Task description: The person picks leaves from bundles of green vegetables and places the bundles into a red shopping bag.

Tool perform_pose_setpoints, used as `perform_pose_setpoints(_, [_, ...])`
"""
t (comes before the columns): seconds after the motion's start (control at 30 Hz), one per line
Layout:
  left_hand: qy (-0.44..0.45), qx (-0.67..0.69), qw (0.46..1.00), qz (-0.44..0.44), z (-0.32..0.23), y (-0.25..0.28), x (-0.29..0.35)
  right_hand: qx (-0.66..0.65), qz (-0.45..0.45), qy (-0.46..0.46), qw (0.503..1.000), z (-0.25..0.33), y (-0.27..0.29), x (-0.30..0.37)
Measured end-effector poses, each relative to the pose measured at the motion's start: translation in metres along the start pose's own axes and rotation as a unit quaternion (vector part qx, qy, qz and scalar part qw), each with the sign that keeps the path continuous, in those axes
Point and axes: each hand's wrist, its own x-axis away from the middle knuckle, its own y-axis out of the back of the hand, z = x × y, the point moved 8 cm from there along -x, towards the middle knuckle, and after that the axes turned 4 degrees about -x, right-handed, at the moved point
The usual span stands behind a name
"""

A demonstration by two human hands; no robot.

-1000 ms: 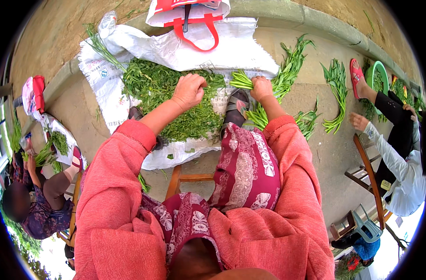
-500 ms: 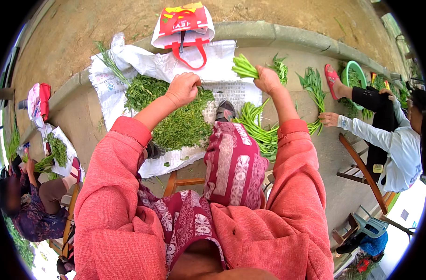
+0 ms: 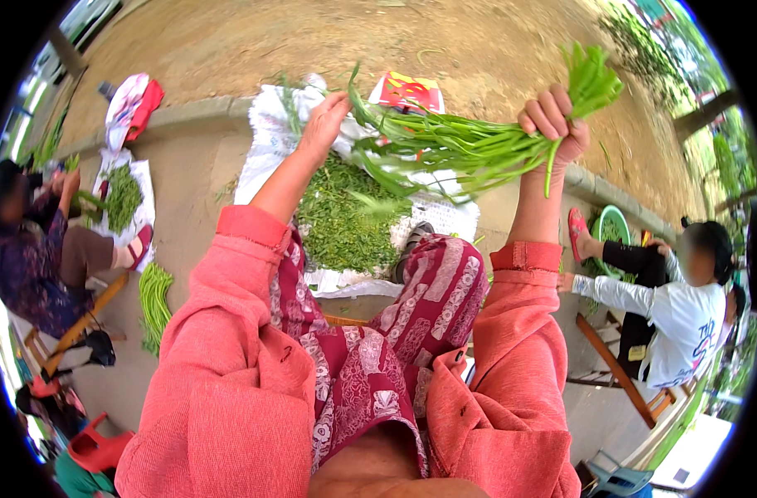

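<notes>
My right hand is raised and closed round a bunch of long-stemmed leafy greens. Pale green stem ends stick up beyond the fist, and narrow leaves trail leftward over the white woven sack. At the leaf tips, my left hand has its fingers bent together; whatever lies between them is too small or hidden to name. Beneath the hands, a heap of loose picked leaves covers much of the white sack. A blurred leaf shows above the heap.
A red and white bag stands beyond the sack by the kerb. To the left sits a person with greens, and a stem bundle lies nearby. Another person sits to the right near a green basin.
My right hand has lifted the greens up and rightward, spreading the long leaves into view. My left hand has moved slightly up to the leaf tips. The whole view has shifted.
</notes>
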Motion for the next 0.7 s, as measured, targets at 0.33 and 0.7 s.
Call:
perform_pose_setpoints(0.33, [0.157, 0.424, 0.879, 0.152, 0.002, -0.004, 0.045, -0.136, 0.015, 0.137, 0.981, -0.052, 0.042, 0.042])
perform_pose_setpoints(0.7, [0.074, 0.295, 0.942, 0.143, -0.01, 0.037, 0.046, -0.12, -0.092, 0.115, 0.982, -0.026, 0.072, 0.059])
